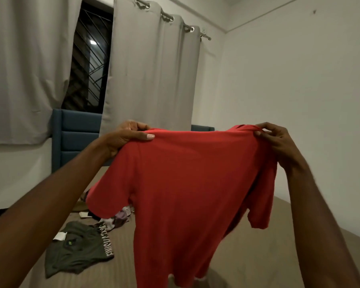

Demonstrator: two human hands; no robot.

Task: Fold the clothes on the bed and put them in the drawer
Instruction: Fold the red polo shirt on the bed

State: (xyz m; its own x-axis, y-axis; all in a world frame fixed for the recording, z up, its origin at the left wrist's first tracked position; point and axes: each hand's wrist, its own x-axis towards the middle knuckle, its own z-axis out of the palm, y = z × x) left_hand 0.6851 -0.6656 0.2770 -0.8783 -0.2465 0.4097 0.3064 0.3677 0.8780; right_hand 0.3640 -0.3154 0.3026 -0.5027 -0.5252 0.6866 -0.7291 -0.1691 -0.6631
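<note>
— What's being held up there?

— A red T-shirt (193, 183), lifted in the air over the bed (247, 256). The left hand (129, 137) grips one shoulder of it, thumb laid flat across the front, fingers curled behind. The right hand (276, 140) pinches the other shoulder between thumb and fingertips.

— So the shirt is off the mattress?

— It hangs from the two hands, sleeves drooping on both sides; where its hem ends I cannot tell.

— Anything else on the bed?

— Near the left edge lies a dark olive garment (79, 250) with white lettering on its band, spread flat. Beyond it, toward the blue headboard (77, 132), sits a small heap of mixed clothes (114, 219), partly hidden behind the red sleeve.

— And behind?

— Grey curtains (154, 80), parted over a dark window (89, 65).
</note>
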